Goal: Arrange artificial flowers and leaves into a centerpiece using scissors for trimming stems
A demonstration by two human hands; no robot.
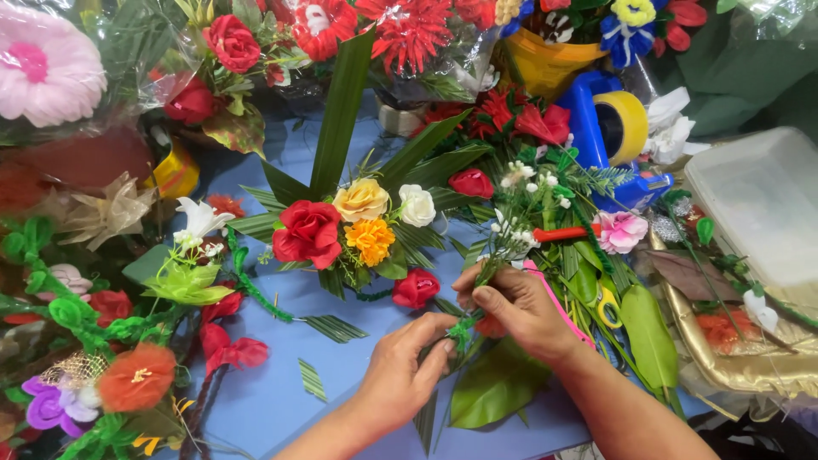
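Blue tabletop (281, 388), seemingly flower-crowded throughout

blue table (281, 400), artificial flowers (341, 226), loose green leaves (494, 383), tape dispenser (609, 128)

A slim green stem (464, 328) wrapped in fuzzy green wire lies low over the blue table, tilted up to the right, pinched at both ends, its upper part carrying small white blossoms (511, 234) and thin green leaves.

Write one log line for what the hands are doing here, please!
left hand: pinching green stem | right hand: gripping same stem higher up | nearby: flower arrangement, tape dispenser | surface: blue table
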